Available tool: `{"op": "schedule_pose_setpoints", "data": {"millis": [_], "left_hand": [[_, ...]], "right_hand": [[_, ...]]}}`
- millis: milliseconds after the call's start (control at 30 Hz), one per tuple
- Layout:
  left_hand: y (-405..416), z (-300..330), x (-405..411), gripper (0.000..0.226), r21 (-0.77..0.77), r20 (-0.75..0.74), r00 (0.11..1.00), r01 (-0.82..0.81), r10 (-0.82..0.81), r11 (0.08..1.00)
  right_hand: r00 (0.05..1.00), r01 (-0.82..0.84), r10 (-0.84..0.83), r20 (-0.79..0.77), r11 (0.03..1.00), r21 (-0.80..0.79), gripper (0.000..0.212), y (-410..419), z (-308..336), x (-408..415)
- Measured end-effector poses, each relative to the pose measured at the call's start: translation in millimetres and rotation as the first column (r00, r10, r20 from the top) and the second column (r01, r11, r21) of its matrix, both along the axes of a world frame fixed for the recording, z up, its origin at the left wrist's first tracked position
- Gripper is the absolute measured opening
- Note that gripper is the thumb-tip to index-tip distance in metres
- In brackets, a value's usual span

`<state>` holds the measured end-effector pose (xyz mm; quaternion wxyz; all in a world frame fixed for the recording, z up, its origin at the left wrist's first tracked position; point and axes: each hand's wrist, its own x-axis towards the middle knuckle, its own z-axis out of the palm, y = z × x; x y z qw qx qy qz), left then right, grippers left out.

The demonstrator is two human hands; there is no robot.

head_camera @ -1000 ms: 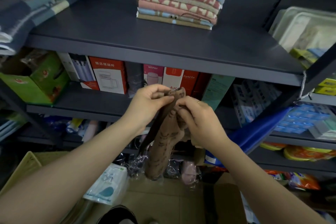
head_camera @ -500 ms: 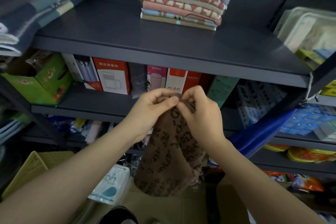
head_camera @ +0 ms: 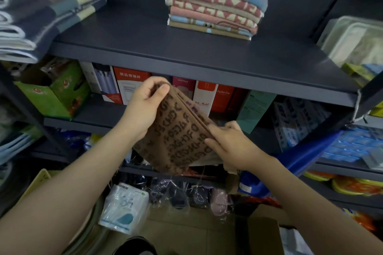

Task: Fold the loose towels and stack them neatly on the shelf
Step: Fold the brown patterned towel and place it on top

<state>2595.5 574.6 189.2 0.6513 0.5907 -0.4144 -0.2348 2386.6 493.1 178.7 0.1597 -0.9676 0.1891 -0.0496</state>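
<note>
A brown towel with dark letter patterns is folded into a layered rectangle and held tilted in front of the shelves. My left hand pinches its upper left corner. My right hand grips its right edge lower down. On the dark grey shelf above stands a neat stack of folded pink, beige and blue towels. Another pile of folded dark blue and striped towels lies at the shelf's left end.
Boxed goods line the shelf below the towel shelf. A green carton sits at left, blue packs and plastic containers at right. Wrapped packages and a cardboard box lie on the floor.
The towel hung down bunched from both hands at its top. Now it is folded flat, my right hand has slid down along its right edge, and the towel is raised and tilted.
</note>
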Motion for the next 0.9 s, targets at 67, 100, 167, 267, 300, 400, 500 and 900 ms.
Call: {"op": "schedule_pose_setpoints", "data": {"millis": [67,100,167,267,300,400,500,900], "left_hand": [[-0.5,-11.8,8.0,0.026,0.036,0.024,0.998,-0.052,0.051,0.998],[-0.6,-17.3,11.3,0.024,0.042,0.023,0.997,-0.072,0.071,0.997],[-1.4,-26.6,14.7,0.021,0.029,0.003,0.996,-0.085,0.085,0.996],[-5.4,-32.2,12.8,0.018,0.010,-0.078,0.993,-0.092,0.092,0.996],[-7.1,-31.9,11.9,0.018,0.005,-0.103,0.990,-0.094,0.094,0.996],[-7.9,-24.6,11.3,0.019,-0.034,-0.114,0.992,-0.067,0.063,0.997],[-4.3,-18.4,18.5,0.020,-0.079,-0.115,0.992,-0.057,0.048,0.995],[13.3,15.8,42.3,0.022,-0.172,-0.190,0.982,-0.055,0.021,0.983]], "right_hand": [[1.000,0.021,-0.020,0.012,0.999,-0.041,0.004,-5.4,11.6,0.8],[0.997,0.037,-0.028,0.067,0.989,-0.140,0.008,-8.5,17.1,0.1],[0.977,0.084,-0.001,0.214,0.923,-0.375,0.017,-10.1,25.5,-1.3],[0.951,0.112,0.054,0.305,0.858,-0.501,0.023,-7.7,30.8,0.4],[0.951,0.114,0.048,0.305,0.863,-0.493,0.024,-9.1,31.9,1.1],[0.967,0.103,0.003,0.253,0.907,-0.408,0.035,-21.0,38.5,0.4],[0.975,0.083,-0.001,0.220,0.928,-0.364,0.043,-28.2,41.4,1.2],[0.705,-0.221,-0.432,0.562,0.620,0.753,0.044,-38.2,48.8,44.6]]}}
